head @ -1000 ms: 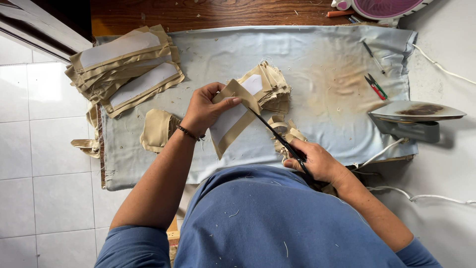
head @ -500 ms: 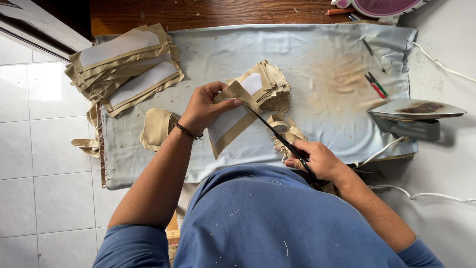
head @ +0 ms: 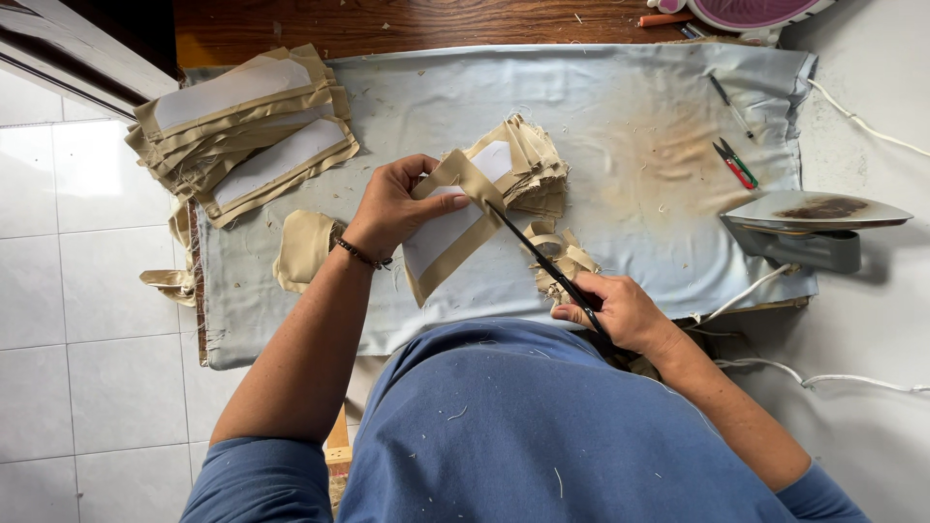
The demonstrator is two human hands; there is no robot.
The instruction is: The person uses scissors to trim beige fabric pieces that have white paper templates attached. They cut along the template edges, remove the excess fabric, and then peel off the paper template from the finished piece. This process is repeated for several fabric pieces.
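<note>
While a tan fabric piece (head: 448, 229) is pinched at frame centre by the left hand (head: 392, 205), its top edge is met by black scissors (head: 542, 261). The scissors are gripped by the right hand (head: 620, 312), over the pale blue cloth (head: 601, 126).

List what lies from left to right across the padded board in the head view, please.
Stack of tan fabric pieces → left hand → piece being cut → black scissors → right hand → small snips → iron.
</note>
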